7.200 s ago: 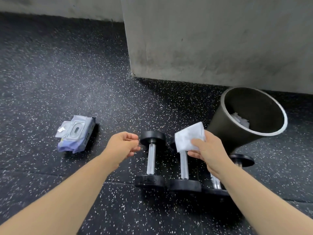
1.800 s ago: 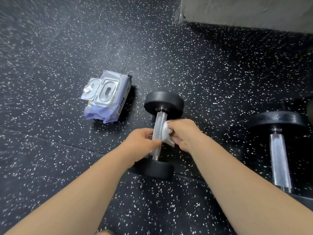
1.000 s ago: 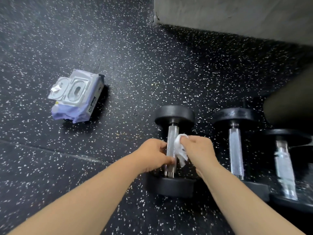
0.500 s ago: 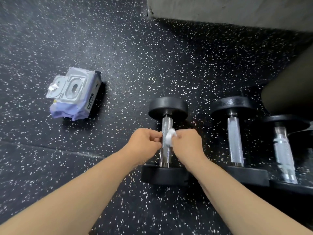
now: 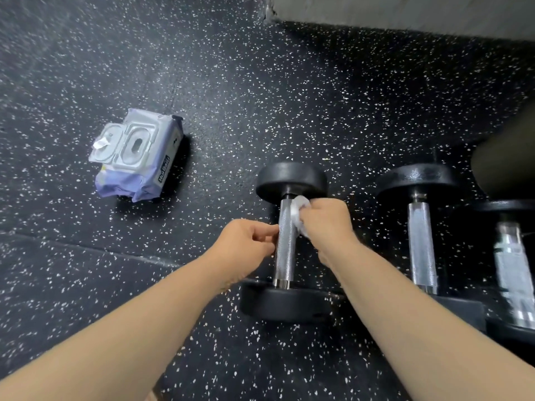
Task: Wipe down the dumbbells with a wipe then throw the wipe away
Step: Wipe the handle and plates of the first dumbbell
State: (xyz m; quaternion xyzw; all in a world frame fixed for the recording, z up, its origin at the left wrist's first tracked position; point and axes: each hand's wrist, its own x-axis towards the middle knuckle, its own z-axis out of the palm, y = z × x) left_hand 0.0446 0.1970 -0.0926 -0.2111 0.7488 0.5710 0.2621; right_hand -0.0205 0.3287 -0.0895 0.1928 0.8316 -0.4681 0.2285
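A white wipe (image 5: pixel 299 211), bunched small, is pressed against the metal handle of a dumbbell (image 5: pixel 285 250) just right of the picture's centre. The wipe sits on the three o'clock side of the handle, close to the far weight.

The right hand (image 5: pixel 325 224) grips the wipe, with its fingers curled tightly around it so that only a crumpled edge shows. The left hand (image 5: pixel 246 244) comes in from the nine o'clock side. Its fingers are curled and the tips of the thumb and forefinger pinch against the handle's edge, about halfway along.

The dumbbell lies flat on the floor (image 5: pixel 260 96), its ridged silver handle running from six to twelve o'clock, with a round black weight at each end. Both bare forearms reach in from the bottom of the frame.

At three o'clock from it, a second dumbbell (image 5: pixel 421 241) lies parallel and near. A third dumbbell (image 5: pixel 512 270) lies just beyond that, partly cut off by the frame edge. Above the third one, at two o'clock, a dark rounded shape (image 5: pixel 503 169) enters from the right edge; what it is cannot be told.

At ten o'clock, well apart from the dumbbells, lies a purple pack of wipes (image 5: pixel 139 156) with its clear plastic lid flipped open.

The floor is black rubber speckled with white. A grey wall (image 5: pixel 405 13) runs along the top, from twelve to two o'clock.
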